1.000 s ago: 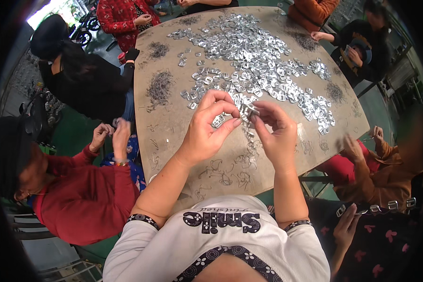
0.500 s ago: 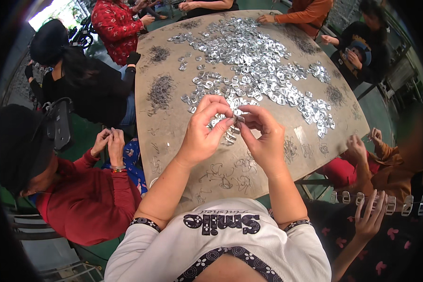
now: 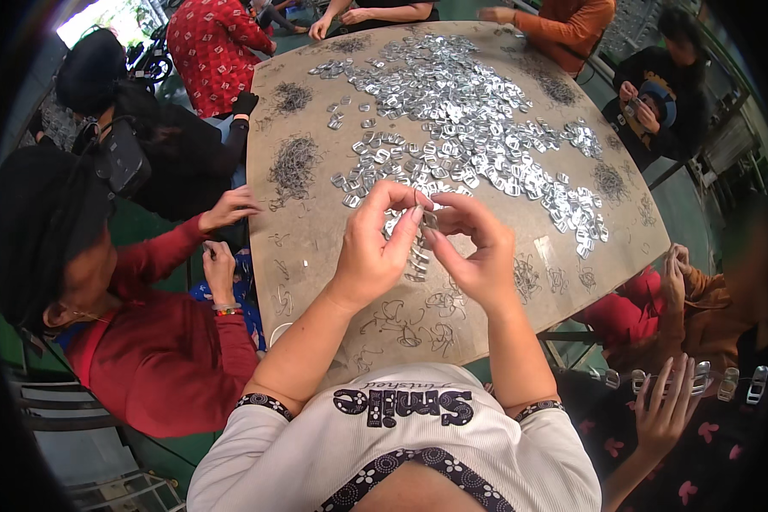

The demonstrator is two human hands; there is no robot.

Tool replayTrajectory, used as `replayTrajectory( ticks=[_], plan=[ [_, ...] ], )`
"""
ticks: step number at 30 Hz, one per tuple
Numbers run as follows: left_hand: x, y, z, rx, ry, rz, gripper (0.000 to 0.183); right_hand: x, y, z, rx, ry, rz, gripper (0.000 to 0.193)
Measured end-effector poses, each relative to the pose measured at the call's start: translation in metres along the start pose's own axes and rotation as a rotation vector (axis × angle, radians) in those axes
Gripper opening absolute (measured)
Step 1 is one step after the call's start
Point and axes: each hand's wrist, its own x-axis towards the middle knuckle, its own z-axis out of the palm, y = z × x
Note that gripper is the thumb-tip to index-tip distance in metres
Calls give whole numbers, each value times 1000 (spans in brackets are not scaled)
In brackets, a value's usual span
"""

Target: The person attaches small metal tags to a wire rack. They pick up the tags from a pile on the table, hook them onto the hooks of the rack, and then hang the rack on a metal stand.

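Note:
Over the near part of the table, my left hand (image 3: 371,252) and my right hand (image 3: 480,256) meet with their fingertips closed. Between thumb and fingers my right hand pinches a small silver metal buckle (image 3: 429,221). Beside it, my left hand pinches what looks like a thin wire, mostly hidden by the fingers. A short row of strung buckles (image 3: 417,263) dangles below the fingertips. Beyond my hands a wide heap of loose metal buckles (image 3: 461,107) covers the middle of the table.
Tangled wire piles (image 3: 293,162) lie along the left of the table (image 3: 316,247), and loose bent wires (image 3: 405,326) lie near me. More wire (image 3: 609,179) is at the right. Co-workers surround the table; a person in red (image 3: 162,367) sits close left, and another's hand (image 3: 667,405) is beside strung buckles.
My hands stay nearly in place; the held buckle is now tilted more upright and the strung row hangs a little lower. The co-worker at left has parted their hands, one reaching toward the table.

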Motion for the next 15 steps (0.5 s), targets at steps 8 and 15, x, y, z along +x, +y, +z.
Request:
replayTrajectory(
  ticks=[8,15],
  plan=[
    [-3,18,-9,-46,55,-15,7,1,159,-3,-231,-61,632,29],
    [-7,22,-17,-62,61,1,8,-28,206,36,-690,-132,456,23]
  ],
)
